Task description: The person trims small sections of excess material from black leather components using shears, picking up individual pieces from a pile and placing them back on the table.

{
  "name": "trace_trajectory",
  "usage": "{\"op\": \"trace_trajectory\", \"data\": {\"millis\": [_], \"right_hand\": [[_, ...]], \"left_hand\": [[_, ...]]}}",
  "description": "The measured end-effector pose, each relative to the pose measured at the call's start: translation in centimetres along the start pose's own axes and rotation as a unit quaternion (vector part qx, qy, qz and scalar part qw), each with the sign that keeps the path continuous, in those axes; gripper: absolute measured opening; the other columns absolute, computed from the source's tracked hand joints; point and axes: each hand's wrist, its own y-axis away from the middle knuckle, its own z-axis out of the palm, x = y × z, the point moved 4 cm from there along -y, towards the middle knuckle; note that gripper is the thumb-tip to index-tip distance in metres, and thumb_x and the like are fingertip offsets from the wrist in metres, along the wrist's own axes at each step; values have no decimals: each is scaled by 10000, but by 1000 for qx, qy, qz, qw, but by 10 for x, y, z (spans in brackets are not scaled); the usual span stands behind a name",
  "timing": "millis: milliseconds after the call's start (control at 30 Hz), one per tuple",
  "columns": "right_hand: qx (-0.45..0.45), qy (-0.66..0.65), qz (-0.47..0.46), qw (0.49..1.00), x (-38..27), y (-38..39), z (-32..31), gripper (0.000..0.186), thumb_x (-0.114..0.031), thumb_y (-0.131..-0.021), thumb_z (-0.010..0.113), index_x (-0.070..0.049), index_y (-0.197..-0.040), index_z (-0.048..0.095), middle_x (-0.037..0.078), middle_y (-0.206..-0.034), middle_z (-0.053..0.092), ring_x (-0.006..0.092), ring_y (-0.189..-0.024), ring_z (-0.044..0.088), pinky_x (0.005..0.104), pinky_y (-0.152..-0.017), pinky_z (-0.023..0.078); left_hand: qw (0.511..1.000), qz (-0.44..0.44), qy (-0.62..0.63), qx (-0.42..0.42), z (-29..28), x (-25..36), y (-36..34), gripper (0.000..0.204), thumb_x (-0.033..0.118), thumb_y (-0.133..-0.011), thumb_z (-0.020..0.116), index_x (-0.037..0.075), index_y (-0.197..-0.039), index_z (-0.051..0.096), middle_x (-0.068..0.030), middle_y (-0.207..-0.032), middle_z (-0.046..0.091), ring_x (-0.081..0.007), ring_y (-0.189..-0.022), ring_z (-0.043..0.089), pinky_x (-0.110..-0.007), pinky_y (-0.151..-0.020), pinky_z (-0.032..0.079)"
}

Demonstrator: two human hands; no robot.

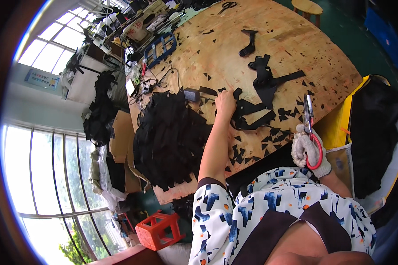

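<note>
Head view: left hand (pixel 226 102) has its fingers bent down at the end of a black strip (pixel 208 91); can't tell if pinched or just pressed. Strip lies on the table (pixel 216 48), between that hand and the adapter (pixel 191 94). Gloved right hand (pixel 306 148) is wrapped round the red scissors (pixel 308 108), blades pointing up, well apart from the strip. Strip reads as light, limp fabric: not fragile, likely to fold, so take it near an end and keep it flat. Further out: loose strips (pixel 264 81), triangular offcuts (pixel 239 154), big black pile (pixel 168 141) left of the forearm.
</note>
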Motion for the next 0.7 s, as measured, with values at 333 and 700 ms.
{"op": "trace_trajectory", "data": {"millis": [333,700], "right_hand": [[-6,20,-9,1000,-3,-1,-1,307,-168,-964,461,-34,-1235,406,31,-538,401,120,-440,407,227,-391,363],[-7,-4,-12,1000,1,-3,-5,340,-165,-948,511,-80,-1265,421,65,-597,460,126,-432,435,239,-336,348]], "left_hand": [[992,22,110,53,-38,4,-6,291,124,-749,712,61,-1026,651,-168,-935,618,-310,-827,613,-399,-728,484],[612,177,676,370,-211,14,38,138,189,-945,537,76,-1024,552,-58,-889,648,-159,-772,627,-329,-749,511]]}}
